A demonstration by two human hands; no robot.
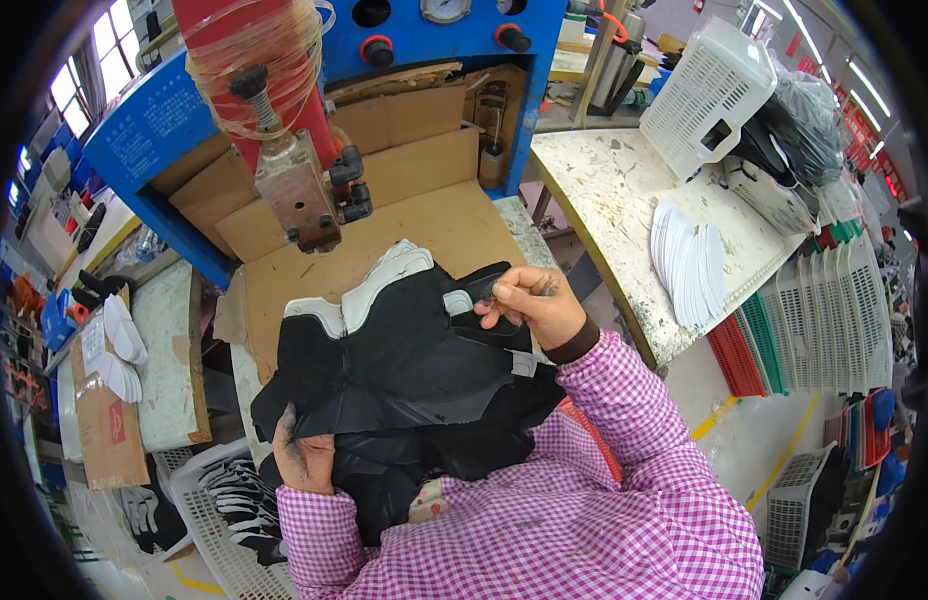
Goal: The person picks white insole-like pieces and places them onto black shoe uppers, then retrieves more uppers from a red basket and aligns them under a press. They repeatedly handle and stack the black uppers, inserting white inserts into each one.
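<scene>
Black pieces (pixel 414 370) of soft-looking cloth overlap in front of the blue machine (pixel 139 130), between it and the person's checked clothing (pixel 544 520). Pale trim (pixel 389 282) runs along the side of the pieces nearest the machine, reaching over its cardboard bed (pixel 424 225).

The right hand (pixel 536 305) is narrow, thumb and fingertips brought together on a black flap beside a small pale tab (pixel 457 302), on the machine's near side. The left hand (pixel 304 455), farther from the machine, has the near edge of the pieces; its fingertips are hidden, so I cannot tell how tightly it grips (or whether it only props the cloth from below).

To handle this well, I would let the left hand carry the weight and leave the right hand free for fine pinching. A light fingertip hold close to the tab should separate layers more surely than a broad grab, which might take two at once. Keep the trim flat and facing the machine, since a folded edge would be easy to miss in black cloth. Fingers are best kept on the near side, well clear of the machine's metal head (pixel 297 190). White sole-shaped sheets (pixel 687 265) sit on the worktop (pixel 609 210) right of the machine, well apart from the cloth.
</scene>
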